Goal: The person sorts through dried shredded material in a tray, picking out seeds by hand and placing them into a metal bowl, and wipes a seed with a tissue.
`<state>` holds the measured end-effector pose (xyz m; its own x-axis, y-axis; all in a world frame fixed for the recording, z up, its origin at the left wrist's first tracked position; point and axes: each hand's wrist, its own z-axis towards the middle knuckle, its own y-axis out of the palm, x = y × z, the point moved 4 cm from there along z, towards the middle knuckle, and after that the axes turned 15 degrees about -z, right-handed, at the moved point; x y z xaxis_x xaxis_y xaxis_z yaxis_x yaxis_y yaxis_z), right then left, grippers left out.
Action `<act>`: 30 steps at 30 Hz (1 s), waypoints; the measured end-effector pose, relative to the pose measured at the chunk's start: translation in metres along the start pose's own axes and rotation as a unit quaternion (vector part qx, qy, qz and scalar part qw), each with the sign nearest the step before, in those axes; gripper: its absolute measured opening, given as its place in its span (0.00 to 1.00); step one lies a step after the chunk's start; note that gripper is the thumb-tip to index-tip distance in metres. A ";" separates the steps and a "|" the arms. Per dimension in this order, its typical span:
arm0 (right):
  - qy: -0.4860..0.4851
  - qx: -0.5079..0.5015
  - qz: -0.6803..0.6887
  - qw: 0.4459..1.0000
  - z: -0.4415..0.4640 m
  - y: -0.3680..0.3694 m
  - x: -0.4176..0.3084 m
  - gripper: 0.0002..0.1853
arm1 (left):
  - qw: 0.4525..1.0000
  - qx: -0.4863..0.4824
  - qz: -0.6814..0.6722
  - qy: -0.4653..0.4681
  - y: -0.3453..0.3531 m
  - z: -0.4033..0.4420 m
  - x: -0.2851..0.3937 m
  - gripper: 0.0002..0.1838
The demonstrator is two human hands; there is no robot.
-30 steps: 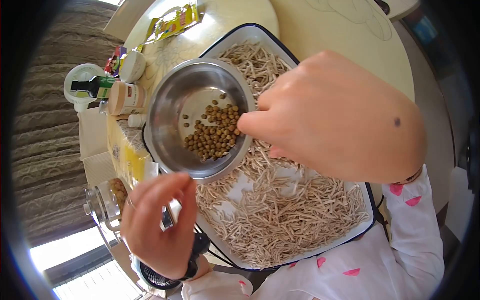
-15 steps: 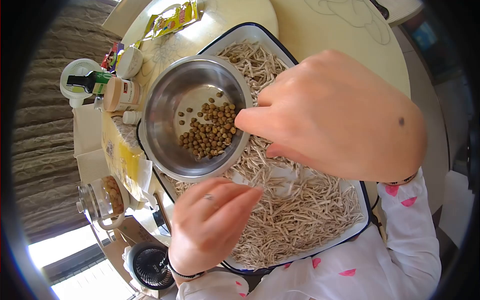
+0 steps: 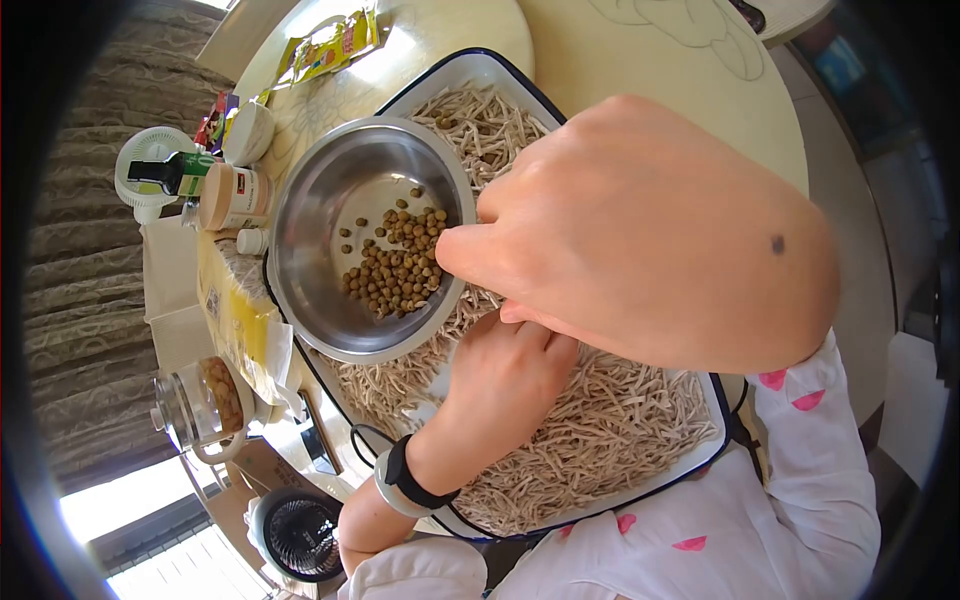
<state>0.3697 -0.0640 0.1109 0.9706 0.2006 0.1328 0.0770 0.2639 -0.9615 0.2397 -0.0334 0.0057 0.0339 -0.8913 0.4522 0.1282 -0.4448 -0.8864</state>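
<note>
Curling downward, the left hand [image 3: 512, 372] hangs beside the right hand [image 3: 640, 235].

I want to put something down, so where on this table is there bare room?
Widest is the tabletop beyond the right hand, bordered by the tray and the round board. The board also has a bare patch between the yellow packet and the tray. It's crowded at picture left, around the bottle and jar.

A shiny steel bowl [image 3: 318, 190] is sitting over one side of a white, dark-rimmed tray [image 3: 716, 418], small brown balls [image 3: 392, 280] are clustering inside it, and pale strips [image 3: 620, 440] are covering much of the tray.
</note>
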 end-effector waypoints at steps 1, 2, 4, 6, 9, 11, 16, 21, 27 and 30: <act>0.004 -0.003 -0.040 0.999 0.002 -0.005 -0.006 0.10 | 1.000 0.008 -0.001 0.001 0.000 0.001 0.000 0.12; 0.006 -0.002 -0.042 0.999 0.002 -0.007 -0.006 0.10 | 1.000 0.015 -0.003 0.002 -0.001 0.002 0.000 0.12; 0.004 0.005 -0.007 1.000 0.002 -0.010 -0.002 0.09 | 1.000 0.009 0.004 -0.007 0.001 0.003 -0.001 0.12; 0.000 0.016 0.064 0.998 0.001 -0.012 0.009 0.09 | 0.999 -0.018 0.020 -0.025 0.004 0.002 -0.001 0.12; 0.006 0.032 0.132 0.991 -0.002 -0.008 0.016 0.09 | 0.998 -0.055 0.008 -0.041 -0.002 0.000 0.007 0.12; 0.015 0.041 0.098 0.994 -0.003 0.005 0.011 0.09 | 0.996 -0.076 -0.023 -0.042 -0.008 -0.006 0.011 0.12; 0.000 0.032 0.078 0.996 -0.002 0.018 0.007 0.09 | 0.986 -0.052 -0.151 0.047 -0.020 0.001 0.026 0.10; 0.016 -0.033 0.151 0.988 0.002 0.011 0.013 0.09 | 0.984 -0.072 -0.125 0.102 -0.001 0.001 0.032 0.09; 0.002 0.035 0.101 0.994 -0.001 0.012 0.014 0.09 | 0.991 -0.091 -0.082 0.053 -0.017 -0.009 0.027 0.10; 0.002 0.026 0.107 0.994 0.001 0.006 0.014 0.08 | 0.991 -0.012 -0.114 0.069 -0.015 0.000 0.024 0.14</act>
<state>0.3833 -0.0590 0.1067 0.9646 0.2529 -0.0752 -0.1434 0.2633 -0.9540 0.2382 -0.0485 0.0297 -0.1295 -0.7699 0.6249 0.0936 -0.6368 -0.7653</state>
